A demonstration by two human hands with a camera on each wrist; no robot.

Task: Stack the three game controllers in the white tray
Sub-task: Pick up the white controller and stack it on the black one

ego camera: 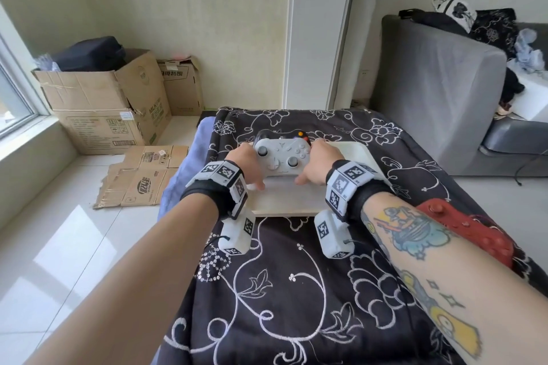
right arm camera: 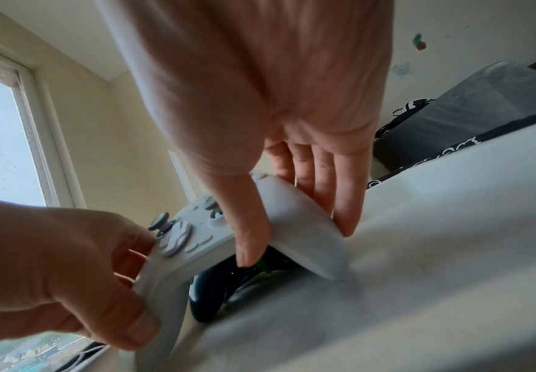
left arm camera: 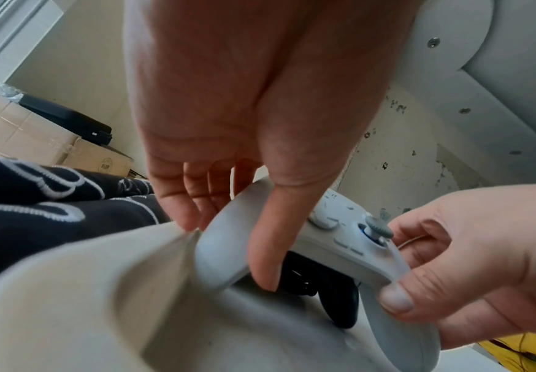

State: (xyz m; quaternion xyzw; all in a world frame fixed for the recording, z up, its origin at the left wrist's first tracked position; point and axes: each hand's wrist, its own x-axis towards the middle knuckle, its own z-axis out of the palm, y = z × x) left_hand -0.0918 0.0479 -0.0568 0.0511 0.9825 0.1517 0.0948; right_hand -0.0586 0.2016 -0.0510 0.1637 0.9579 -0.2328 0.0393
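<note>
We hold the white controller (ego camera: 282, 157) by its two handles, left hand (ego camera: 246, 163) and right hand (ego camera: 319, 164) each grasping one between thumb and fingers. It sits face up on the black controller (ego camera: 264, 134) in the tray (ego camera: 353, 154), its long axis running side to side between our hands. The red controller (ego camera: 462, 228) lies on the bed beside our right forearm, nearer that hand, likely next.

Only "MILK" can be read, on the large cardboard box (ego camera: 118, 104).
</note>
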